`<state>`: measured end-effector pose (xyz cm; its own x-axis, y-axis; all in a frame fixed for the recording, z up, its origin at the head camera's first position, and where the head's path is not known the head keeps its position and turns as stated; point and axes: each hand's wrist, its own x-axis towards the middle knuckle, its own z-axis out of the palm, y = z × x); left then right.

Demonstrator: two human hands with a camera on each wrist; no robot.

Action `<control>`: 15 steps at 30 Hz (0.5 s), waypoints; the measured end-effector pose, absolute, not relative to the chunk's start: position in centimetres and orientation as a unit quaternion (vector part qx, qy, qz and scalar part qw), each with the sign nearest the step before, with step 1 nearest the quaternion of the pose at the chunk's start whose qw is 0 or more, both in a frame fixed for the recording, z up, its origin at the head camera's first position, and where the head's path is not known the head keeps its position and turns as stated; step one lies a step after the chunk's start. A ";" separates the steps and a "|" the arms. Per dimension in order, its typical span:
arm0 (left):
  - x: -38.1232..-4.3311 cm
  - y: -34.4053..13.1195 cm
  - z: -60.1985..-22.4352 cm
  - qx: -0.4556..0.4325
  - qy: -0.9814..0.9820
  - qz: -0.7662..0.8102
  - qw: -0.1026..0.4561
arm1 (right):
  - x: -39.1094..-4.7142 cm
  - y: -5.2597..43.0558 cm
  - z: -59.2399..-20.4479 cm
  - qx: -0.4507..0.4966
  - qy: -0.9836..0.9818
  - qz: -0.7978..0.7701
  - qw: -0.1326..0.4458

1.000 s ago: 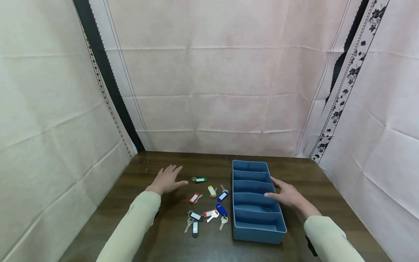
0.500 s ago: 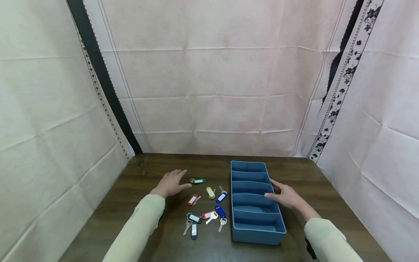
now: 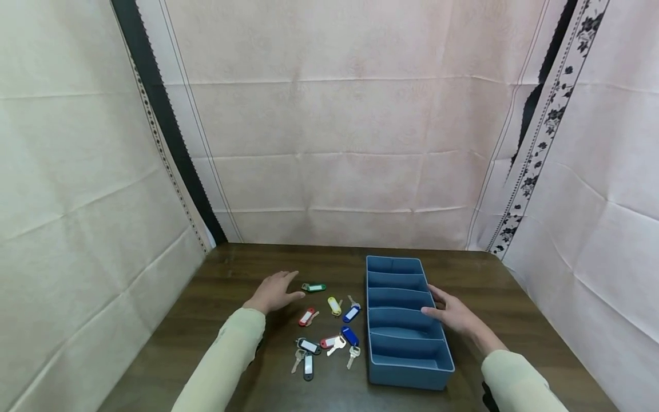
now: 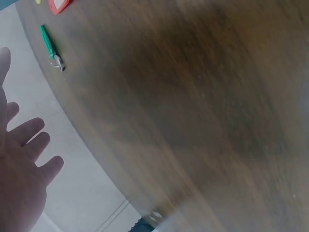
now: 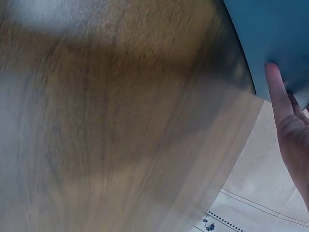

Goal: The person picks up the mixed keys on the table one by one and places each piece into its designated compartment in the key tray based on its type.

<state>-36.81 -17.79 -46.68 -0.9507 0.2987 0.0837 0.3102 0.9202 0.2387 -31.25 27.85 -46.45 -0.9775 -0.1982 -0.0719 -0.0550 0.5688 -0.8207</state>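
In the head view my left hand (image 3: 275, 292) reaches over the table just left of a green key tag (image 3: 314, 288). Its fingers are spread and hold nothing; the left wrist view shows the tag (image 4: 48, 41) apart from the hand (image 4: 24, 164). My right hand (image 3: 455, 313) rests against the right side of a blue divided box (image 3: 407, 377), thumb at the rim. A straight finger touches the outer wall in the right wrist view. Between hand and box lie a red tag (image 3: 306, 316), a yellow tag (image 3: 334, 306) and a blue tag (image 3: 352, 313), with keys.
Nearer the front lie another blue tag (image 3: 350, 336), a red tag (image 3: 328, 342) and two black tags (image 3: 308, 366), with keys. The brown wooden table (image 3: 247, 252) is bordered by pale cloth (image 3: 329, 183) at the back and both sides.
My left hand has moved right and slightly nearer, closer to the green key tag. The right hand stays against the box; the tags and keys lie as before.
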 end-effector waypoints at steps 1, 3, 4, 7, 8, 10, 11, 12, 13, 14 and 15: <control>-36.9 -17.7 -46.8 -0.156 -0.979 -0.129 0.024 | -31.3 27.8 -46.5 -0.072 0.880 -0.463 0.079; -37.1 -17.6 -47.0 -0.157 -0.978 -0.138 0.025 | -31.3 27.8 -46.6 -0.069 0.876 -0.471 0.081; -37.2 -17.5 -47.1 -0.155 -0.977 -0.142 0.026 | -31.3 27.8 -46.6 -0.069 0.875 -0.472 0.081; -37.5 -17.4 -47.4 -0.151 -0.976 -0.152 0.029 | -31.3 27.8 -46.7 -0.071 0.875 -0.473 0.081; -37.6 -17.3 -47.6 -0.152 -0.976 -0.155 0.030 | -31.3 27.8 -46.7 -0.070 0.875 -0.473 0.081; -38.0 -17.2 -47.8 -0.157 -0.974 -0.161 0.036 | -31.2 27.8 -46.7 -0.069 0.875 -0.472 0.083; -38.2 -17.1 -47.9 -0.159 -0.973 -0.163 0.039 | -31.2 27.8 -46.7 -0.069 0.875 -0.472 0.084; -38.4 -17.1 -48.0 -0.162 -0.972 -0.166 0.041 | -31.2 27.8 -46.7 -0.068 0.875 -0.473 0.084; -38.6 -17.1 -48.1 -0.165 -0.971 -0.169 0.044 | -31.1 27.7 -46.6 -0.068 0.874 -0.473 0.084; -38.8 -17.1 -48.2 -0.167 -0.970 -0.172 0.048 | -31.1 27.7 -46.6 -0.068 0.874 -0.473 0.084; -39.0 -17.1 -48.3 -0.170 -0.969 -0.175 0.051 | -31.1 27.7 -46.6 -0.068 0.873 -0.475 0.084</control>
